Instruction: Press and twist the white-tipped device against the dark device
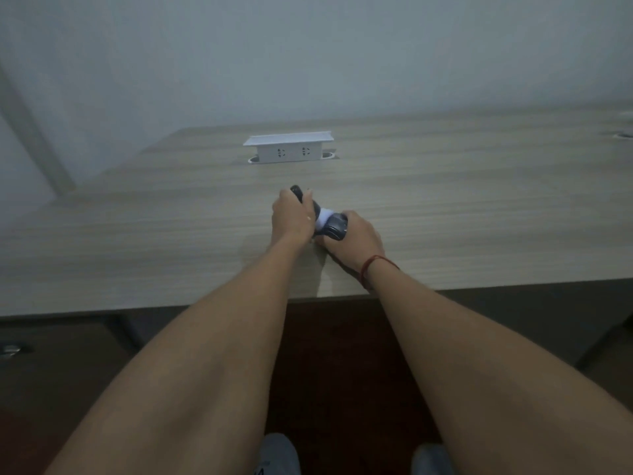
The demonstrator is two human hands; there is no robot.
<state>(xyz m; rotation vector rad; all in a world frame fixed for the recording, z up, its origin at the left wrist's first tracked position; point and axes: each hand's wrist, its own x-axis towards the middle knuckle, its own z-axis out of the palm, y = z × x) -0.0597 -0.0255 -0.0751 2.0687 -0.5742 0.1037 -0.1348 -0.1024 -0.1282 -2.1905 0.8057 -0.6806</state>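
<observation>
Two hands are wrapped round one dark device (310, 209) with a white middle, held low over the surface (445, 207), well short of the socket box (288, 148). The left hand (291, 214) grips the far end and the right hand (356, 236) the near cap, apparently so each end can be steadied against the other.

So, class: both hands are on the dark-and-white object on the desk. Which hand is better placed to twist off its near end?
Probably the right hand: it grips the dark near end of the object, while the left hand holds the far part steady.
</observation>
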